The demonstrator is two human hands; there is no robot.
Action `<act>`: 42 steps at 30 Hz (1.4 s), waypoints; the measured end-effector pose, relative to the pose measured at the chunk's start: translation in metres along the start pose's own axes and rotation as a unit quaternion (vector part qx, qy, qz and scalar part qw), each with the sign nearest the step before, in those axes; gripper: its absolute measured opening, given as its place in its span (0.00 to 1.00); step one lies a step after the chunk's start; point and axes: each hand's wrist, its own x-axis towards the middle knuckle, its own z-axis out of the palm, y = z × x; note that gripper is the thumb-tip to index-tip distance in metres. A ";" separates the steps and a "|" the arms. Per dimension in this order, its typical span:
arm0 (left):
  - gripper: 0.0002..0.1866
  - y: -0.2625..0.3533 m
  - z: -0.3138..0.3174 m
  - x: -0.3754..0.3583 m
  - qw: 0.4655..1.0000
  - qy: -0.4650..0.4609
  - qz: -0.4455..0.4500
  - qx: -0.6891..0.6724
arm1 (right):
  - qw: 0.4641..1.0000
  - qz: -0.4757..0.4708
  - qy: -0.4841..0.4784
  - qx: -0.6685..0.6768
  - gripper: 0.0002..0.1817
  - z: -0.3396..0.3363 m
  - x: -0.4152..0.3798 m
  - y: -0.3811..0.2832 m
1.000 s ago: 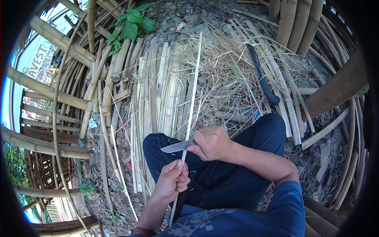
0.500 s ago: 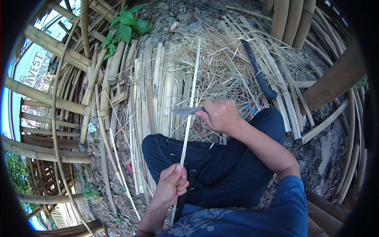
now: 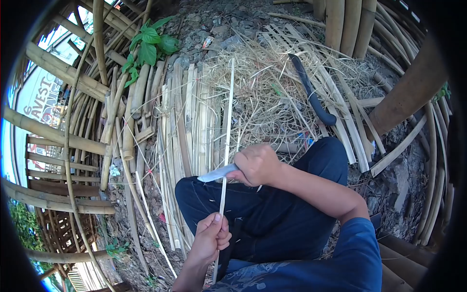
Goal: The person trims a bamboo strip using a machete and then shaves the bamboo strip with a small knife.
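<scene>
A long thin pale bamboo strip stands lengthwise in front of me, over my dark trousers. My left hand is closed around its lower part, thumb on top. My right hand grips a knife, whose grey blade points left and lies across the strip, above my left hand. The knife's handle is hidden in my fist. Small pale shavings lie on my trousers.
Split bamboo slats lie on the ground beyond my knees, beside a heap of shavings. A dark curved-handled blade rests on the heap. Bamboo poles stand at the back right; a bamboo frame is at left.
My right hand and the knife have moved down along the strip, closer to my left hand. My left hand has barely moved and still holds the strip.
</scene>
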 end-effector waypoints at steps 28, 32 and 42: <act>0.19 -0.001 -0.010 -0.012 1.000 -0.006 -0.016 -0.005 | 0.983 0.136 -0.013 -0.122 0.24 -0.008 0.015 0.044; 0.19 0.000 -0.008 -0.013 0.999 -0.038 -0.032 -0.020 | 0.997 0.033 -0.031 -0.069 0.24 -0.017 0.021 0.021; 0.19 -0.001 -0.021 -0.027 0.999 -0.044 -0.023 -0.016 | 0.982 0.074 0.040 -0.172 0.26 -0.025 0.023 0.058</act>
